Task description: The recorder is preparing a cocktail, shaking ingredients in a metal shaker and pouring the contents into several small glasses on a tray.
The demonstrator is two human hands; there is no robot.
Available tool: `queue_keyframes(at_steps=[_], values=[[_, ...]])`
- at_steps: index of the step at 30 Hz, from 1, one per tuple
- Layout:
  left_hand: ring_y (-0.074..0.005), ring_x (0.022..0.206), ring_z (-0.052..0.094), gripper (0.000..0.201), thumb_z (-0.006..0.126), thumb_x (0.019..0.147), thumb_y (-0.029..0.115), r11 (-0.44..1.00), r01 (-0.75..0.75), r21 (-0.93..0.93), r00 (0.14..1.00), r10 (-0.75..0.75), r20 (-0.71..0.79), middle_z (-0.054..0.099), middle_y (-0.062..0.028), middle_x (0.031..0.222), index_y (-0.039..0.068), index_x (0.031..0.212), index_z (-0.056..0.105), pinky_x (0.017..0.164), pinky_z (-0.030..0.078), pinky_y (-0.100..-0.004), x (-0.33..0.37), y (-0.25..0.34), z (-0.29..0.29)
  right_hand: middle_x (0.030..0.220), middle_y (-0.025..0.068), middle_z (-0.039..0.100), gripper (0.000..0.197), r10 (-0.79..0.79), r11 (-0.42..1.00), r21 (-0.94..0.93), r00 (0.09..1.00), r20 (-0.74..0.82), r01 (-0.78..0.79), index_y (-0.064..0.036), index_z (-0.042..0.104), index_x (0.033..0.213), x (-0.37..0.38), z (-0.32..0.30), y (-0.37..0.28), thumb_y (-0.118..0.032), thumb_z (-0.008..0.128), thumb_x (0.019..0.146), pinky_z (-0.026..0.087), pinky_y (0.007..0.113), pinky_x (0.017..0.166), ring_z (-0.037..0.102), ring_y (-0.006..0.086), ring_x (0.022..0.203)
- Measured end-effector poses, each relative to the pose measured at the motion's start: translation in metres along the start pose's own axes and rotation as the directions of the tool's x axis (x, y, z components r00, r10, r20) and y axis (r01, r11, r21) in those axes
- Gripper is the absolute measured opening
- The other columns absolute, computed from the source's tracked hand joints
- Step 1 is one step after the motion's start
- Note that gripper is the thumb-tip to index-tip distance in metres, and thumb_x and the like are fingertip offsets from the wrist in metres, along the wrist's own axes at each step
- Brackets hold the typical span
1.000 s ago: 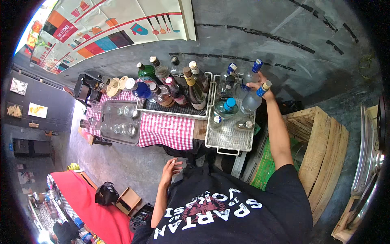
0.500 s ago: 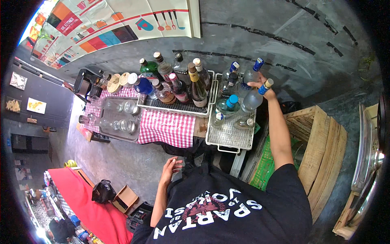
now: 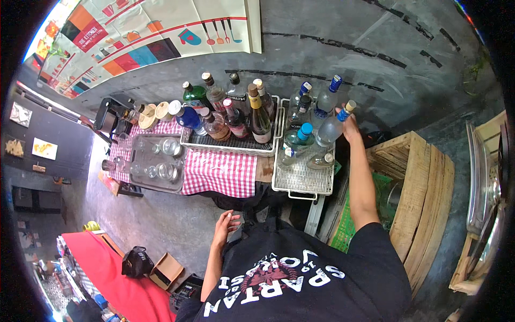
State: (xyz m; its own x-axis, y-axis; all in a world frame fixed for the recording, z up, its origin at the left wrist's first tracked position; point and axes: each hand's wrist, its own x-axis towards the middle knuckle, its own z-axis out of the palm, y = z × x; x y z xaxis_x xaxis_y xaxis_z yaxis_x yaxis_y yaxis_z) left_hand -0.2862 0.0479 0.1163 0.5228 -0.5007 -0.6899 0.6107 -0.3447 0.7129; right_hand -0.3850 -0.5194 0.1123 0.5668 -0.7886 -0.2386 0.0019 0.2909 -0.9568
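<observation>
Head view: right fingers at neck of blue-banded bottle, cannot tell if gripping; left fingers half-curled.

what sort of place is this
It looks like a small bar or drinks station: assorted bottles stand in white-framed trays, and clear glasses sit on a grey tray nearby.

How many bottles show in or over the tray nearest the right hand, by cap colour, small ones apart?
Blue-capped bottles: 2
Black-capped bottle: 1
Turquoise-capped bottle: 1
Tan-capped bottle, at the right hand: 1
Small bottles: 2
Total: 7 bottles
</observation>
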Motion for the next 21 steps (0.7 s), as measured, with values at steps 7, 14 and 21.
queue_keyframes(at_steps=[7,14,21], values=[[-0.0181,0.089,0.062,0.041,0.042,0.094,0.035,1.000,0.009,0.017,1.000,-0.009,0.005,0.062,-0.0099,0.110,0.009,0.125,0.042,0.075,0.046,-0.0317,0.008,-0.007,-0.013,0.128,0.0123,0.048,0.057,-0.171,0.977,0.084,0.960,-0.220,0.194,-0.0083,0.041,0.133,-0.076,0.029,-0.018,-0.014,0.048,0.076,0.036,0.039,0.096,0.043,0.0270,0.121],[-0.0178,0.087,0.061,0.042,0.043,0.094,0.036,0.999,0.008,0.042,0.999,-0.009,0.031,0.062,-0.0094,0.108,0.008,0.125,0.043,0.075,0.046,-0.0315,0.011,0.000,-0.017,0.127,0.0152,0.047,0.070,-0.523,0.822,-0.327,0.845,-0.108,0.467,-0.0019,0.037,0.132,-0.077,0.033,-0.014,-0.017,0.069,0.072,0.034,0.033,0.098,0.043,0.0252,0.122],[-0.0165,0.088,0.060,0.043,0.044,0.093,0.038,0.999,-0.012,0.032,1.000,0.011,0.016,0.062,-0.0086,0.108,0.008,0.124,0.044,0.075,0.045,-0.0305,0.005,-0.001,-0.022,0.101,0.0121,0.062,0.044,-0.584,0.809,-0.195,0.798,-0.150,0.555,-0.0016,0.053,0.105,-0.061,0.078,-0.045,-0.017,0.076,0.071,0.047,0.032,0.080,0.061,0.0166,0.090]])
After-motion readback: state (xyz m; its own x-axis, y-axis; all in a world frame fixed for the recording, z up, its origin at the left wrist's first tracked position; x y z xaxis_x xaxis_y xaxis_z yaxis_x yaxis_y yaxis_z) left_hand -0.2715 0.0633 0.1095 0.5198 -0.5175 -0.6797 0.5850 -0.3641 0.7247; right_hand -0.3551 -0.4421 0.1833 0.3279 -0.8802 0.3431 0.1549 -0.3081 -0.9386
